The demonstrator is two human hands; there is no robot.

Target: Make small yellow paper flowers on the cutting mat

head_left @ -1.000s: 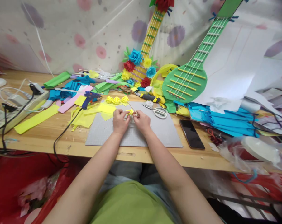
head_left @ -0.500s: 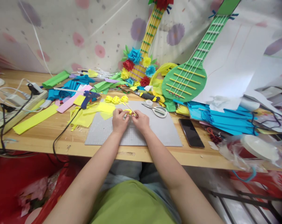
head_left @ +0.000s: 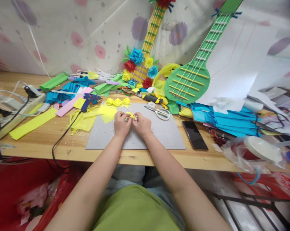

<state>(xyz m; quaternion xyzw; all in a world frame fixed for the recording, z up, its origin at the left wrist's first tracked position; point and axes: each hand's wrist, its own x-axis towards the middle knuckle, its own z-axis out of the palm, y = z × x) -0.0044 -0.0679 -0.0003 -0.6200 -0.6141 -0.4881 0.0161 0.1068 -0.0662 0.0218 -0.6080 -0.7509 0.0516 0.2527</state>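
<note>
Over the grey cutting mat (head_left: pixel 103 138), my left hand (head_left: pixel 122 124) pinches a small piece of yellow crepe paper (head_left: pixel 131 115). My right hand (head_left: pixel 143 125) meets it from the other side, its fingers closed on a thin wooden stick (head_left: pixel 129 110) that slants up and left across the paper. My fingertips hide part of the paper. Just beyond, a row of yellow paper flowers (head_left: pixel 117 102) lies at the mat's far edge. Yellow crepe paper sheets (head_left: pixel 106 112) lie left of my hands. White-handled scissors (head_left: pixel 162 114) rest on the mat to the right.
A blue glue gun (head_left: pixel 88 102) with a black cord lies at left, near a power strip (head_left: pixel 17 110). A phone (head_left: pixel 194 134) is right of the mat. Behind stand a green paper lute (head_left: pixel 188 83) and a yellow one (head_left: pixel 149 45) with flowers. Blue crepe paper (head_left: pixel 228 120) lies at right.
The whole view has shifted slightly to the left. My hands stay together at the yellow paper, and the stick's angle has altered only a little.
</note>
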